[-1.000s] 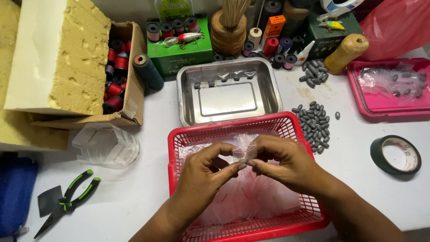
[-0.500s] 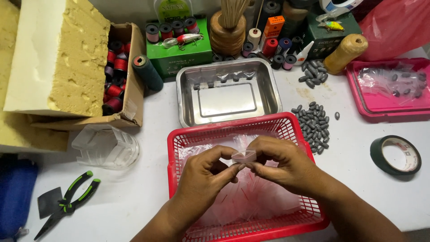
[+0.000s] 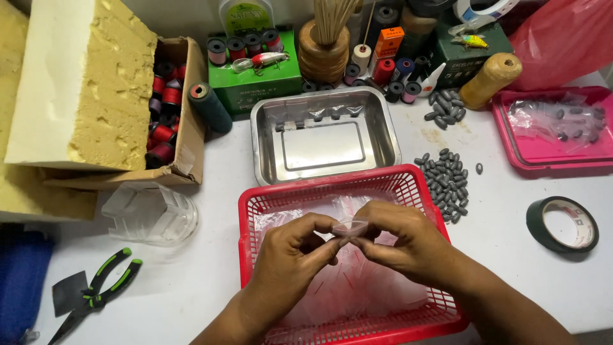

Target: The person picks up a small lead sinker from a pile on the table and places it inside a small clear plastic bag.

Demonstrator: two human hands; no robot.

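My left hand (image 3: 290, 255) and my right hand (image 3: 402, 243) meet over a red plastic basket (image 3: 268, 204) at the front of the white table. Between the fingertips of both hands sits a small clear plastic bag (image 3: 350, 225), pinched at its edges. The basket under my hands is filled with several more small clear bags (image 3: 357, 291). Behind the basket stands a shiny metal tray (image 3: 322, 144) with a few small dark pieces along its far side. A heap of dark grey sinker weights (image 3: 447, 182) lies on the table just right of the basket.
A cardboard box of thread spools (image 3: 166, 108) and yellow foam blocks (image 3: 86, 83) stand at the left. Green-handled pliers (image 3: 96, 291) and a clear plastic container (image 3: 150, 214) lie front left. A pink tray (image 3: 555, 131), black tape roll (image 3: 562, 223) and twine spool (image 3: 488, 80) are right.
My fingers have shifted on the small clear bag, and both hands have sunk slightly lower over the basket. Nothing else on the table moved.
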